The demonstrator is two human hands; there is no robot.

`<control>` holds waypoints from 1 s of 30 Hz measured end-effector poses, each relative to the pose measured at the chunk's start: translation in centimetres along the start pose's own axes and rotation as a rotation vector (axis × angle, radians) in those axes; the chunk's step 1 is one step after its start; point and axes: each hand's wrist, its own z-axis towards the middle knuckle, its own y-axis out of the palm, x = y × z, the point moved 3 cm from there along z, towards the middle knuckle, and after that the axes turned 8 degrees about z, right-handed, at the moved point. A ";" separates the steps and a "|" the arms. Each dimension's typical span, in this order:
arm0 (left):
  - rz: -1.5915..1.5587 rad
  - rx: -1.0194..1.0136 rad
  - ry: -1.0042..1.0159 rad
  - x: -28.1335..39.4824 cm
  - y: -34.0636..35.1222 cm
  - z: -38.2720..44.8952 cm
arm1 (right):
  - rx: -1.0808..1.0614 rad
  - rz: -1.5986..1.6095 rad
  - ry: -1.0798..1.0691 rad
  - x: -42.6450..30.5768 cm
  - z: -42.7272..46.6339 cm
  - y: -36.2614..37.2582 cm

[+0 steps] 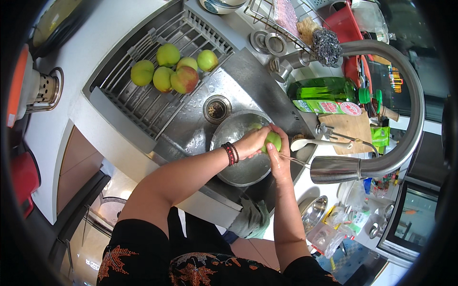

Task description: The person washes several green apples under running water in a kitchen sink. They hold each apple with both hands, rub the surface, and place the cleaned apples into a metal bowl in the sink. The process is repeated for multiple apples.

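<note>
My left hand (252, 143), with beaded bracelets at its wrist, rests against a green fruit (272, 141) over a metal bowl (243, 177). My right hand (281, 152) is closed around the same fruit from the other side. A thin stream of water runs from the faucet head (334, 169) onto my right hand. Inside the bowl another green fruit (256, 126) shows partly behind my left hand. Several green and reddish peaches or similar fruits (184, 79) lie on the metal drying rack (125, 96) across the sink.
The sink drain (217, 109) lies beside the bowl. A green detergent bottle (322, 89), a white-handled brush (322, 143) and a wooden board (350, 132) are along the sink's far edge. Steel wool (326, 46) hangs by the faucet's base. A grey-green cloth (250, 218) drapes over the front edge.
</note>
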 end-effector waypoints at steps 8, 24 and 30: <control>0.410 0.097 0.137 -0.2 0.4 -0.5 | 0.530 0.282 0.097 3.0 -1.6 1.3; -0.136 -0.062 -0.119 -0.6 0.7 -0.5 | 0.250 -0.428 -0.454 1.1 -0.7 0.8; -0.066 -0.022 -0.175 -0.9 0.9 0.0 | 0.014 -0.301 -0.558 1.2 0.2 -0.8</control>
